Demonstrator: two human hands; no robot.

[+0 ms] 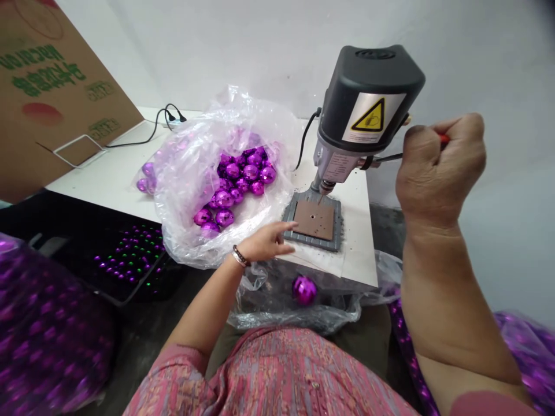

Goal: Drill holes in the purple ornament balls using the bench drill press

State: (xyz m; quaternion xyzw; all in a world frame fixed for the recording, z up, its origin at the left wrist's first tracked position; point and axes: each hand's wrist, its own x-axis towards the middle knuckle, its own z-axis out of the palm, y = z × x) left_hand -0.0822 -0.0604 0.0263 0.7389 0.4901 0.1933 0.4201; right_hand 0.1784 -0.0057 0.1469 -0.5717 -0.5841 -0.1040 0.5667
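Note:
A small drill press (373, 86) with a warning label stands on the white table (355, 254). My right hand (440, 167) is wrapped round its lever, whose red end shows between the fingers. A square brown board (314, 219) with a small hole lies on the grey base under the drill. My left hand (273, 240) is at the left edge of the base, fingers apart, holding nothing. Below it and to the right, a shiny purple ball (304, 289) is beneath the table's front edge, above clear plastic. More purple balls (224, 199) lie in an open clear bag left of the press.
A cardboard box (47, 86) stands at the upper left. Black cables (147, 138) run over the table behind the bag. Large bags of purple balls are at the lower left (47, 329) and lower right (531, 352). A wall rises behind.

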